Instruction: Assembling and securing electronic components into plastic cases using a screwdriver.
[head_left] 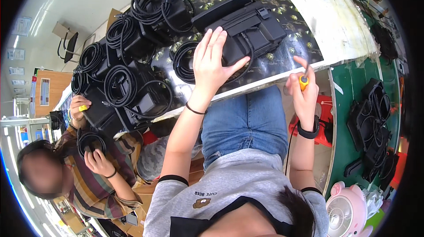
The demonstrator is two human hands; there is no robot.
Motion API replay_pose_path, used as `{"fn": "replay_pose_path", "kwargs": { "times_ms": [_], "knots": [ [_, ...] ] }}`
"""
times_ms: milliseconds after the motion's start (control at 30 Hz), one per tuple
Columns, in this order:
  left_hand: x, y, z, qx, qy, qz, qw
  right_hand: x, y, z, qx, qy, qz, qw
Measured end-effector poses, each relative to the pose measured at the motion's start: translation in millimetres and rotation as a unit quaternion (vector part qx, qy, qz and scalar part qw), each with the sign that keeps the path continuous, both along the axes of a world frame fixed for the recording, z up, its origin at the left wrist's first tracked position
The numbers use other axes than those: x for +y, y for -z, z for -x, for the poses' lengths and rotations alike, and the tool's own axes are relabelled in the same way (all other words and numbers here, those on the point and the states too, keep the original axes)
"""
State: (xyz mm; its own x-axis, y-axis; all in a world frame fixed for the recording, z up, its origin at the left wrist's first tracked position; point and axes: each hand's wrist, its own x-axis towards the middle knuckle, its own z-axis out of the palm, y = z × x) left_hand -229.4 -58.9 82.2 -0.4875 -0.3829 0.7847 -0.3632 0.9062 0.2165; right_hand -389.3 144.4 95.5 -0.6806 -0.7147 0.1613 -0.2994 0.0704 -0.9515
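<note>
Spread left hand (pixel 211 64) rests at the left of the black case (pixel 258 27), whose long axis slants far-right, while the right hand (pixel 305 95), near-right, grasps a yellow-handled screwdriver (pixel 303 82).

Over to the lower right sits a pink, eared fan (pixel 357 196), a green table (pixel 346 76) stretching above it, red stool (pixel 325 110) just left, black chair (pixel 70 48) far upper left
</note>
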Motion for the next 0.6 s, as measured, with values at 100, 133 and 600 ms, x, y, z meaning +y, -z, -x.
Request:
{"fn": "replay_pose_path", "kwargs": {
  "times_ms": [100,133,600],
  "knots": [
    [0.5,6.7,1.1,-0.016,-0.011,0.045,0.999,6.9,4.2,-0.5,0.066,0.003,-0.05,0.997],
    [3.0,5.3,1.9,-0.027,-0.016,0.036,0.999,7.3,9.0,-1.0,0.097,0.006,-0.054,0.994],
    [-0.9,-53.1,24.5,-0.194,0.038,-0.039,0.979,45.0,0.0,-7.4,0.167,-0.099,-0.091,0.977]
  ]
}}
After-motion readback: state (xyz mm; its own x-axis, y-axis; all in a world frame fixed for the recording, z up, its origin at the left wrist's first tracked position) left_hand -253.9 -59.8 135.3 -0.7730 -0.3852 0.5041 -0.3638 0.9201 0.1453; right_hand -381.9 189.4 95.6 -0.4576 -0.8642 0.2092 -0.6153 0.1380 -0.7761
